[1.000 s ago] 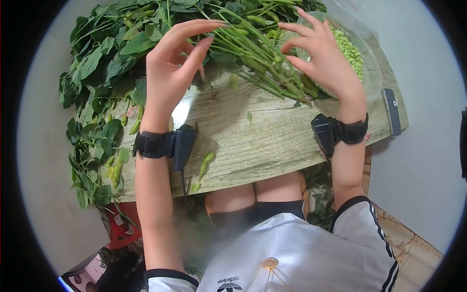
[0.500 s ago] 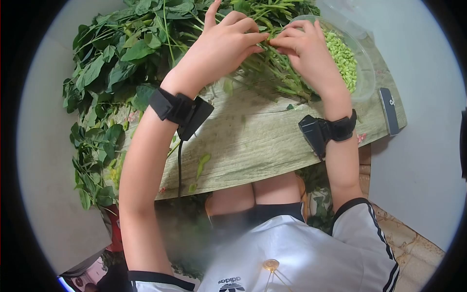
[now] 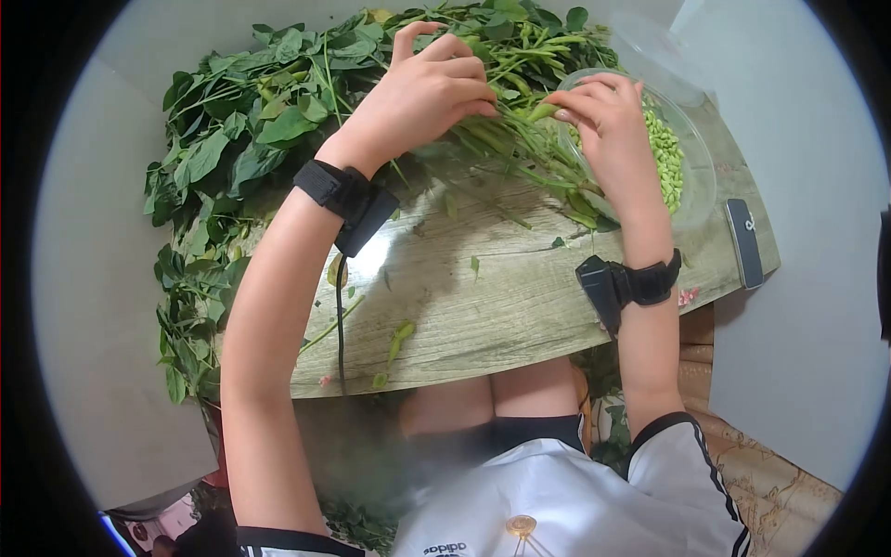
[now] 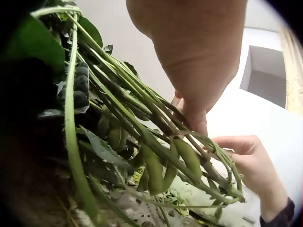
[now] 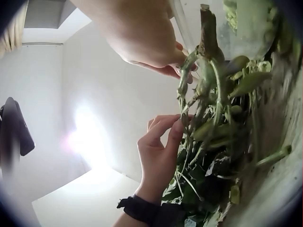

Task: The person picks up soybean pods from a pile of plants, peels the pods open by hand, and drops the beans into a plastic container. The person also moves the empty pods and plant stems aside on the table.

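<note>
Surface: wood-grain desk (image 3: 501, 297) against a pale wall; I sit at its near edge.
Plant pile: leafy soybean plants (image 3: 251, 139) heaped over the far left of the desk, some trailing off its left edge.
Stalks: a bundle of stalks (image 3: 529, 167) lies on the desk under my hands. Its long axis slants from far left to near right, with the leafy tops toward the pile and the bare ends pointing at the bowl's near side.
Left grip: my left grip (image 3: 422, 93) is curled down over the upper stalks, knuckles up, fingers closed round them.
Right grip: my right grip (image 3: 608, 125) sits above the bowl's rim, fingertips pinched together on a pod.
Pod: the pod (image 3: 541, 112) lies between the two grips, nearly level. One end is in my right fingertips and the other points toward the left grip.
Bowl: clear bowl (image 3: 703, 176) at the far right of the desk, partly under my right grip.
Contents: shelled green beans (image 3: 666, 158) inside the bowl.
Phone: dark phone (image 3: 743, 243) lying flat at the desk's right edge, just beside the bowl.
Scrap: loose pod (image 3: 399, 339) near the desk's front edge, well apart from both grips.
</note>
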A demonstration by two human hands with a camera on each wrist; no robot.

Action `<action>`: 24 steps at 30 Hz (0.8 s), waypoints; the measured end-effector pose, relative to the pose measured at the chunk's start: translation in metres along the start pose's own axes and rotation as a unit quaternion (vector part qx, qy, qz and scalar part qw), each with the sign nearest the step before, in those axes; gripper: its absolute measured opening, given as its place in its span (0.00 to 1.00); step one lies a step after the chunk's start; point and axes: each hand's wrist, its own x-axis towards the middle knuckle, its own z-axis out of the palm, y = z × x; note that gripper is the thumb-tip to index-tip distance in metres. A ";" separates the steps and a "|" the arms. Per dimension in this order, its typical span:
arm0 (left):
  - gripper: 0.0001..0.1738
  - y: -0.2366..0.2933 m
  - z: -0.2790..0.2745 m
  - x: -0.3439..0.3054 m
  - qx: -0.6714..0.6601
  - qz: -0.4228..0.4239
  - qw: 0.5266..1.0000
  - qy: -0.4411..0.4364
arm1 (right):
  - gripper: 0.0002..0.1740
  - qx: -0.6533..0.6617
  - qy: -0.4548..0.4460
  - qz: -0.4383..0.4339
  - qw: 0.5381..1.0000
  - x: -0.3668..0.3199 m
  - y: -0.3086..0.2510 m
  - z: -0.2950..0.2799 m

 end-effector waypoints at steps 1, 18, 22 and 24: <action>0.07 -0.001 0.001 0.000 0.007 -0.004 1.000 0.001 | 0.07 0.011 0.011 -0.004 1.000 -0.001 0.000 -0.003; 0.09 -0.005 0.007 0.010 0.071 0.022 0.997 0.003 | 0.06 -0.004 -0.027 0.008 1.000 -0.029 -0.033 -0.027; 0.09 -0.020 0.011 0.006 0.061 0.031 0.996 -0.050 | 0.08 -0.040 0.010 -0.004 0.999 -0.042 -0.039 -0.033; 0.09 -0.037 0.009 0.000 0.128 0.031 0.991 -0.022 | 0.09 -0.041 0.027 -0.001 0.999 -0.052 -0.032 -0.053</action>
